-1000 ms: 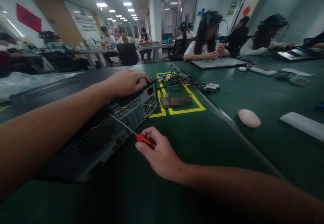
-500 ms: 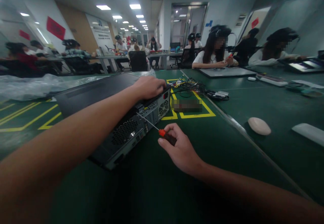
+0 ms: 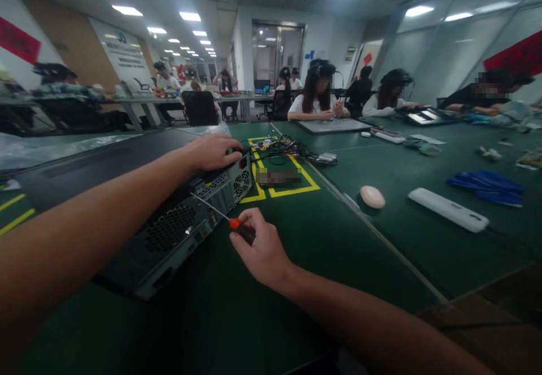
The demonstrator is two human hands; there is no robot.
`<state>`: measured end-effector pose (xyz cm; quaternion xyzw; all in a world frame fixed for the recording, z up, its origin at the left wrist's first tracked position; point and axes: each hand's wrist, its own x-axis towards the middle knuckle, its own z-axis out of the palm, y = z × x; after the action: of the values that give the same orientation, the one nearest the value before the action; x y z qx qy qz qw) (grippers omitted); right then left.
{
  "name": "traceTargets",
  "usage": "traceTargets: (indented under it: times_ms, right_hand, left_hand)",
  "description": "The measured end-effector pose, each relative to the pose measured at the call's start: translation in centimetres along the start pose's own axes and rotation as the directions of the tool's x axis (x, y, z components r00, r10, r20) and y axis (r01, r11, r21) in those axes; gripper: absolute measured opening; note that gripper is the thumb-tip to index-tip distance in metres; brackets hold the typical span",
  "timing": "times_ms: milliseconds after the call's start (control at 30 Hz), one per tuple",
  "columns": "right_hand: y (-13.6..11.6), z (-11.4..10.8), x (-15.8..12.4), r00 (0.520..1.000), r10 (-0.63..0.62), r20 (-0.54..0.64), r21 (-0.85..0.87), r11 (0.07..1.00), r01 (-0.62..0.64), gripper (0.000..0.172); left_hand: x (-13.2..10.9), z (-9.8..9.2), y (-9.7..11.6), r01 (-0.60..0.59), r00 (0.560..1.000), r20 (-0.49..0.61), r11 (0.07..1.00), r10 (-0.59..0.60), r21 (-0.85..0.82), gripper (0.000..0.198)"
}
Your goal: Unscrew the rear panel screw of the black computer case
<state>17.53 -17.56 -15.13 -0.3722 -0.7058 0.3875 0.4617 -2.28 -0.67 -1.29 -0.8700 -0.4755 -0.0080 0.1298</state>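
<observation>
A black desktop computer case (image 3: 101, 155) lies on its side on the green table, its grey rear panel turned toward me. My left hand (image 3: 214, 152) rests on its upper face, fingers curled over the rear edge near the fan grille. In my right hand (image 3: 262, 248) is a screwdriver (image 3: 242, 229) with a red and black handle, held between thumb and fingers. Its thin shaft slants up and left, the tip meeting the rear panel close to its upper edge. Whether the tip sits in a screw is too small to tell.
Bundled cables (image 3: 292, 146) and a blurred dark item (image 3: 279, 175) lie beyond the case among yellow tape marks. To the right are a computer mouse (image 3: 372, 197), a white power strip (image 3: 449, 210) and blue cloth (image 3: 486, 187). Clear plastic wrap (image 3: 21, 150) lies at left. Co-workers sit across the table.
My view has turned right, so the case and both hands appear farther left and more of the right side shows. Both hands keep nearly the same pose, the screwdriver tip still at the panel.
</observation>
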Motion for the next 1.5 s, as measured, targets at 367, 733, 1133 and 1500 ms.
traceTargets:
  times_ms: [367, 733, 1133, 1500]
  right_hand:
    - [-0.5, -1.6, 0.7, 0.994, -0.016, 0.105, -0.073, 0.997, 0.023, 0.011]
    - [2.0, -2.9, 2.7, 0.964, -0.242, 0.111, -0.151, 0.954, 0.257, 0.011]
    - [2.4, -1.8, 1.4, 0.981, -0.134, 0.138, 0.042, 0.991, 0.130, 0.018]
    - [1.9, -2.1, 1.8, 0.987, -0.112, 0.113, 0.057, 0.993, 0.107, 0.016]
  left_hand:
    - [1.6, -1.1, 0.0, -0.044, 0.985, 0.168, 0.999, 0.045, -0.011, 0.077]
    - [5.1, 0.8, -1.1, 0.026, 0.992, 0.124, 0.980, -0.001, -0.195, 0.075]
    - [4.8, 1.4, -0.9, 0.131, 0.990, 0.083, 0.943, -0.110, -0.305, 0.062]
    - [4.8, 1.3, -0.8, 0.078, 0.997, 0.049, 0.957, -0.067, -0.280, 0.061]
